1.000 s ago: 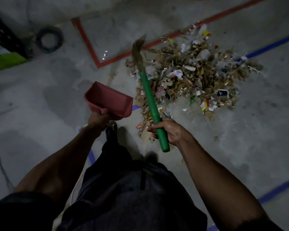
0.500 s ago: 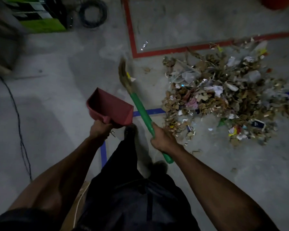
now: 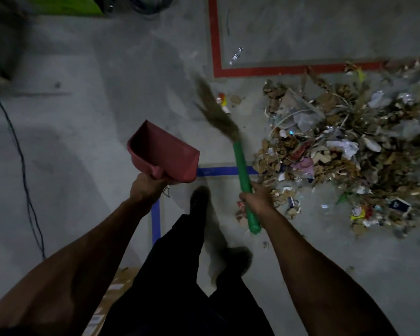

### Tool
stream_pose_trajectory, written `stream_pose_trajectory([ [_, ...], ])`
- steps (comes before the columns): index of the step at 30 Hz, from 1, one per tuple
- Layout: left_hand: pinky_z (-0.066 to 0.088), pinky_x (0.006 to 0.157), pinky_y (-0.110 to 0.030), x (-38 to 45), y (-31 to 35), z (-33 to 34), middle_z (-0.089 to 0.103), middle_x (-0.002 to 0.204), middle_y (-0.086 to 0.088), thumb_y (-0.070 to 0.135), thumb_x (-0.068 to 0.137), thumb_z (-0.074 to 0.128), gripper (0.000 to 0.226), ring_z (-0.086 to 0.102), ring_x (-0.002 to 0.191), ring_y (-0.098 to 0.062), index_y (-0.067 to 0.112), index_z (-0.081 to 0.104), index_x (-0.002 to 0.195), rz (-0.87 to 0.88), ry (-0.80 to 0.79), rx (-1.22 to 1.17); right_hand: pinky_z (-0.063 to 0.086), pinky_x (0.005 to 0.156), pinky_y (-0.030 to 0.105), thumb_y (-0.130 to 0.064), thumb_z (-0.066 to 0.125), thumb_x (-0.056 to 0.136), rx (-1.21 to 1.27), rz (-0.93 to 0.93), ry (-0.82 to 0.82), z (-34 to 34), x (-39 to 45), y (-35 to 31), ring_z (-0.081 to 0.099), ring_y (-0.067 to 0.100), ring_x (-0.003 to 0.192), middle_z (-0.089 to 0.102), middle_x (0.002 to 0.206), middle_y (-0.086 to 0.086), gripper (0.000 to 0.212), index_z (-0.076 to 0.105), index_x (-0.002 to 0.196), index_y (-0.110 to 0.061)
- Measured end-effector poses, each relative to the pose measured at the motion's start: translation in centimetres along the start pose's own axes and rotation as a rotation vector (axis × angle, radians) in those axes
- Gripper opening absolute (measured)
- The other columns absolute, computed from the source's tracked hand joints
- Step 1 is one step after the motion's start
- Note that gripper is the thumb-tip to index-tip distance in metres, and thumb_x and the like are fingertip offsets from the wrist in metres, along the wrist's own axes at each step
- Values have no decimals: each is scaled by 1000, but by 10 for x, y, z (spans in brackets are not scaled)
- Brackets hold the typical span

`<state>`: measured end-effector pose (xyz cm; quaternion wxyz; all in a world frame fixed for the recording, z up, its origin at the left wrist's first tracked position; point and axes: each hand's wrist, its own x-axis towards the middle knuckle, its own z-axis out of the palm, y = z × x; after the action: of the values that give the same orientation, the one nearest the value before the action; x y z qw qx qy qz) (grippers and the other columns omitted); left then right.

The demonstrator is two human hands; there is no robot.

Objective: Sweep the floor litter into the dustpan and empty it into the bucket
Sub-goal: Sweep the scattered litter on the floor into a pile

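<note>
My left hand [image 3: 147, 186] grips the handle of a red dustpan [image 3: 164, 152], held off the floor with nothing in it. My right hand [image 3: 257, 201] grips the green handle of a short broom [image 3: 241, 166]. Its brown bristles [image 3: 216, 112] point up and left, blurred, to the left of the litter. A big pile of litter [image 3: 344, 146], made of cardboard scraps, paper and wrappers, lies on the concrete floor at the right. A few loose bits [image 3: 224, 103] lie by the bristles. No bucket is in view.
Red tape [image 3: 216, 44] and blue tape [image 3: 223, 171] mark lines on the floor. A black cable [image 3: 24, 170] runs down the left side. A green box [image 3: 66, 6] and a coiled hose sit at the top edge. My dark shoe [image 3: 199, 197] stands between my hands.
The view has swung left, so the pile now sits further right. The broom's bristles have swung off the pile to its left side. The dustpan stays held up in my left hand.
</note>
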<state>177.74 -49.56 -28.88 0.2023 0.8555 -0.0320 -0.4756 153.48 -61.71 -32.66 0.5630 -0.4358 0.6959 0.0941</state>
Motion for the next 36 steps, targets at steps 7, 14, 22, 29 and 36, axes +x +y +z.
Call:
stream_pose_trajectory([
  [7, 43, 61, -32, 18, 13, -9, 63, 76, -14, 25, 73, 70, 28, 56, 64, -25, 2, 64, 89, -4, 2, -13, 47, 42, 25, 3, 60, 88, 378, 35, 162, -23, 2, -23, 53, 18, 44, 61, 78, 17, 39, 59, 124, -14],
  [14, 48, 63, -38, 10, 31, -23, 64, 75, -17, 39, 53, 59, 50, 58, 65, -28, 1, 65, 85, 27, -14, 3, 45, 38, 26, -1, 67, 84, 436, -82, 103, 26, -63, -20, 52, 19, 37, 66, 79, 10, 63, 50, 139, -27],
  [22, 44, 63, -35, 22, 36, -34, 64, 72, -14, 40, 51, 58, 50, 56, 63, -25, 2, 65, 82, 24, -7, 7, 43, 37, 20, -10, 63, 85, 106, -213, -33, 71, -20, -70, 56, 6, 36, 64, 77, -11, 69, 41, 147, -31],
  [29, 43, 63, -34, 44, 53, -29, 67, 85, -21, 24, 72, 66, 27, 56, 67, -26, 1, 66, 86, 55, 0, -38, 47, 44, 26, -2, 65, 83, 209, -76, 59, 40, 65, -135, 58, 20, 42, 64, 76, 11, 39, 62, 121, -9],
  [36, 47, 65, -36, 54, 77, -34, 62, 71, -12, 21, 77, 65, 13, 59, 69, -27, 8, 64, 75, 122, 15, -42, 39, 36, 19, 2, 51, 93, 614, 60, 154, -10, 71, -137, 44, 16, 37, 45, 63, 11, 14, 49, 101, -9],
])
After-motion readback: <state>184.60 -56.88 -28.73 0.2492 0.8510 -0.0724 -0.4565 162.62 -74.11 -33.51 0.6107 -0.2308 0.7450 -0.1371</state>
